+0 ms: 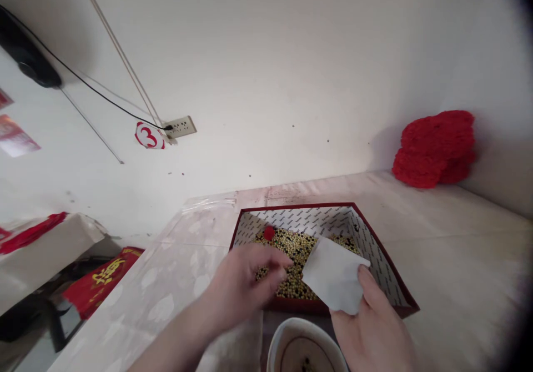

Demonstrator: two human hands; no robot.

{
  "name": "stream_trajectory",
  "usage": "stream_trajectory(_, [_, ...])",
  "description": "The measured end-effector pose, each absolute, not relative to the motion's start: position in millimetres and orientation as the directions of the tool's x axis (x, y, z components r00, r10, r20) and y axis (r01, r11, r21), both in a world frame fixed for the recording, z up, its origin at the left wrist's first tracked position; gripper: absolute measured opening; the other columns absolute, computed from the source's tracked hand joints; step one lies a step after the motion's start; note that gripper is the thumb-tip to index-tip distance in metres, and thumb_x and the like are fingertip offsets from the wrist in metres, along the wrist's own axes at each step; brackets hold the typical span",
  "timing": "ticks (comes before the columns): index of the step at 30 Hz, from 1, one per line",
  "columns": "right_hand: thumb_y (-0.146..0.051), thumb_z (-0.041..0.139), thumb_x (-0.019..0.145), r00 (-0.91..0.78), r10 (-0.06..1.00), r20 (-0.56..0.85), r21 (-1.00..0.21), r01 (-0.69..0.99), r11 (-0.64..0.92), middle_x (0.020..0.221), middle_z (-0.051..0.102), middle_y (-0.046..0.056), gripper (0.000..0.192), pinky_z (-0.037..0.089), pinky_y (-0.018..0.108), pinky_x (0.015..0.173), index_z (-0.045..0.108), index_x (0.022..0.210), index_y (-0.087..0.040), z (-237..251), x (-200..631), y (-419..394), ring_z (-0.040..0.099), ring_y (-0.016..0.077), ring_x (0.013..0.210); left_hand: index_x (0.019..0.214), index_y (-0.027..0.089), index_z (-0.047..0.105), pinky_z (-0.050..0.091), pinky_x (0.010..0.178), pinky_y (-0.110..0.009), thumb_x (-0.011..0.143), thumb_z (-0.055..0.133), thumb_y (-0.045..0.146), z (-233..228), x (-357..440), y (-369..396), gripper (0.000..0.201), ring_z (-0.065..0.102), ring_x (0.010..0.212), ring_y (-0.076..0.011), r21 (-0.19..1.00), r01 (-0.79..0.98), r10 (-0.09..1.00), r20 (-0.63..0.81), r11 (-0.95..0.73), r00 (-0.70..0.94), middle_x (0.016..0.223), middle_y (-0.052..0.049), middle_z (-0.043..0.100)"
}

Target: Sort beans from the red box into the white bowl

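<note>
**Small beans, a shallow box and a bowl at the table edge**

The beans, yellow mixed with some darker ones, lie in a loose heap on the floor of the red-rimmed box, which stands on the pale table near its front edge. One red bead sits on the heap near the far left corner.

The left hand reaches over the near rim with its fingertips drawn together on the beans. Whether it already pinches one cannot be told, because the fingers hide the contact. The right hand is closed on a white paper, held by its lower corner between thumb and fingers, and the sheet stands over the heap.

A white bowl is just below the box, between the two wrists, and only a few dark grains show in it.

The risks come mostly from the smallness of the beans. A pinched bean could slip and roll over the table. The left wrist is close to the near rim of the box, so a push there might shift or tip it. The paper hides part of the heap from view. The bowl is close to both forearms, so an elbow move might knock it.
</note>
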State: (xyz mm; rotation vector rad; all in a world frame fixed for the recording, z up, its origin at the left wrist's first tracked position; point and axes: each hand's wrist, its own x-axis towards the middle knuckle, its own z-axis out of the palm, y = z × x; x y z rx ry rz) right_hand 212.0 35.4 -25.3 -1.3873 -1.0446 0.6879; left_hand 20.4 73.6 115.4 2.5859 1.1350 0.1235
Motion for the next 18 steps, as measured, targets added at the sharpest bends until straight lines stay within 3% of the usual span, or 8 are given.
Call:
stream_trajectory(1, [-0.027, 0.053, 0.064, 0.436, 0.882, 0.179, -0.972, 0.217, 0.09, 0.128, 0.055, 0.01, 0.06, 0.037, 0.047, 0.098, 0.045, 0.123, -0.02, -23.3, 210.1, 35.6, 0.041, 0.036, 0.125, 0.118, 0.025, 0.054, 0.046, 0.084, -0.03, 0.096, 0.026, 0.026, 117.2, 20.3, 90.5, 0.036, 0.059, 0.097, -0.015, 0.181, 0.846, 0.841, -0.125, -0.502, 0.526, 0.107, -0.003, 0.065])
stream_trajectory(2, [-0.028, 0.052, 0.063, 0.448, 0.875, 0.183, -0.96, 0.272, 0.062, 0.128, 0.054, 0.013, 0.062, 0.037, 0.048, 0.098, 0.044, 0.123, -0.017, -21.1, 208.9, 35.5, 0.043, 0.0373, 0.123, 0.113, 0.023, 0.057, 0.048, 0.079, -0.03, 0.094, 0.033, 0.027, 115.9, 20.6, 105.1, 0.031, 0.06, 0.093, -0.016, 0.123, 0.88, 0.861, -0.18, -0.46, 0.475, 0.103, -0.003, 0.065])
stream_trajectory(5, [-0.031, 0.046, 0.065, 0.43, 0.875, 0.22, -0.874, 0.485, -0.019, 0.124, 0.056, 0.022, 0.064, 0.042, 0.048, 0.094, 0.041, 0.125, -0.007, -14.5, 209.2, 34.4, 0.051, 0.0385, 0.116, 0.091, 0.019, 0.065, 0.049, 0.078, -0.033, 0.08, 0.061, 0.026, 97.2, 25.4, 132.1, 0.014, 0.061, 0.088, -0.0183, 0.007, 0.888, 0.82, -0.381, -0.46, 0.427, 0.093, -0.002, 0.067])
stream_trajectory(10, [-0.027, 0.034, 0.073, 0.376, 0.861, 0.343, -0.704, 0.71, -0.03, 0.114, 0.063, 0.022, 0.053, 0.048, 0.041, 0.089, 0.043, 0.12, -0.005, -10.8, 209.8, 32.8, 0.059, 0.0314, 0.108, 0.105, 0.015, 0.059, 0.05, 0.081, -0.04, 0.087, 0.056, 0.031, 63.5, 39.3, 139.5, 0.024, 0.06, 0.094, -0.0192, -0.179, 0.859, 0.749, -0.592, -0.481, 0.296, 0.107, -0.007, 0.061])
stream_trajectory(14, [-0.027, 0.037, 0.075, 0.359, 0.871, 0.336, -0.699, 0.714, -0.025, 0.122, 0.059, 0.02, 0.053, 0.045, 0.041, 0.093, 0.041, 0.123, -0.007, -13.4, 207.3, 33.5, 0.057, 0.0297, 0.111, 0.109, 0.015, 0.057, 0.05, 0.082, -0.041, 0.087, 0.056, 0.03, 55.7, 43.5, 138.5, 0.027, 0.059, 0.096, -0.0202, -0.245, 0.84, 0.736, -0.633, -0.484, 0.239, 0.111, -0.008, 0.059])
stream_trajectory(18, [-0.026, 0.042, 0.072, 0.365, 0.895, 0.258, -0.842, 0.539, 0.023, 0.126, 0.055, 0.02, 0.055, 0.039, 0.045, 0.099, 0.04, 0.124, -0.008, -16.8, 206.5, 34.9, 0.051, 0.0321, 0.117, 0.108, 0.015, 0.057, 0.051, 0.08, -0.04, 0.088, 0.055, 0.031, 59.7, 42.1, 137.1, 0.026, 0.059, 0.094, -0.0192, -0.248, 0.854, 0.778, -0.576, -0.458, 0.25, 0.109, -0.007, 0.059])
